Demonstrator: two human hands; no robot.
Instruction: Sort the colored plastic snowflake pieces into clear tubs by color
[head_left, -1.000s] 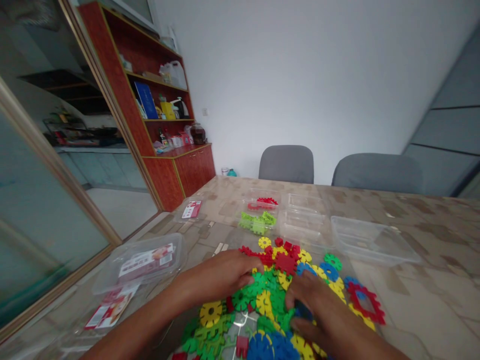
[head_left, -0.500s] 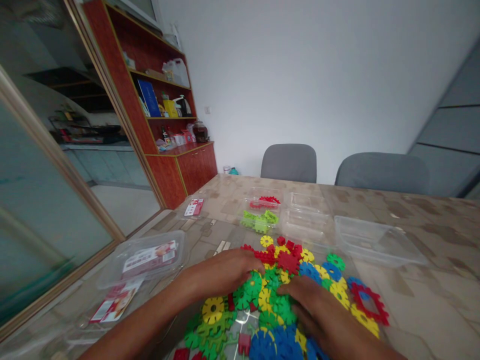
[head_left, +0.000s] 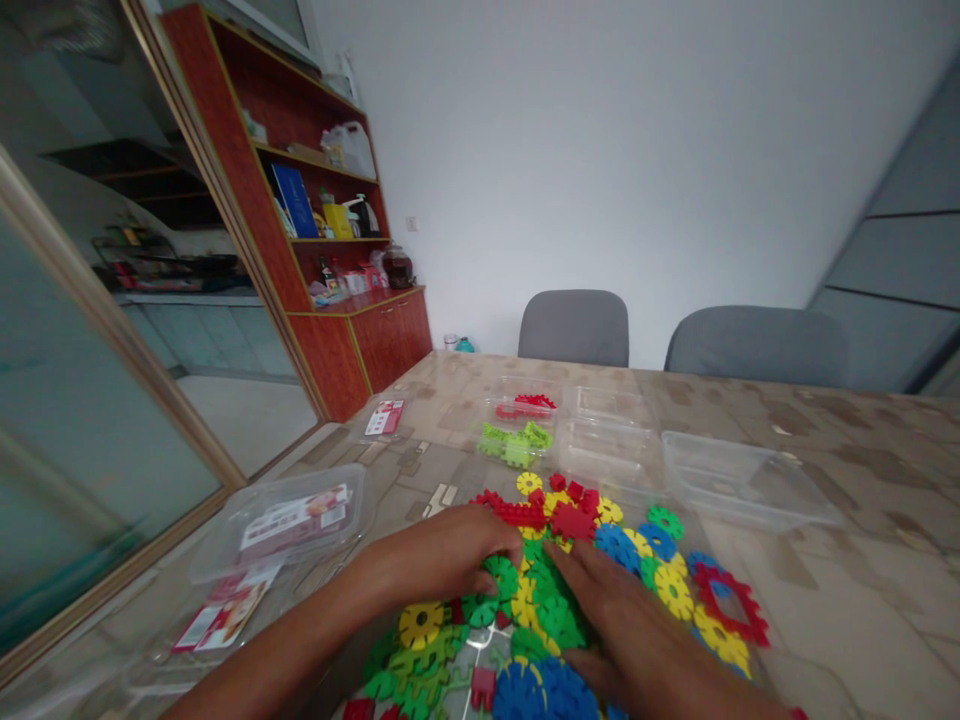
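A heap of plastic gear-shaped building pieces lies before me, with green gears (head_left: 557, 610), yellow gears (head_left: 420, 625), blue gears (head_left: 544, 690) and a red square piece (head_left: 574, 521). My left hand (head_left: 469, 545) reaches in from the left, fingers bent downward and thumb apart from them, over green pieces just in front of a long red toothed piece (head_left: 514, 511). On the right side of the heap, my right hand (head_left: 611, 610) lies with fingers stretched forward and thumb spread, touching green gears. Its palm side is hidden.
Behind the heap stand clear containers, one with lime-green pieces (head_left: 517, 443) and one with red pieces (head_left: 529, 405). A larger clear tub (head_left: 750, 485) is to the right. Clear lids (head_left: 352, 500) with labels lie left. Grey chairs (head_left: 574, 325) stand beyond the table (head_left: 862, 440).
My right hand has moved forward and left over the green gears, its fingers straightening. The left hand has shifted slightly, its thumb now showing apart from the fingers. The view has shifted a little.
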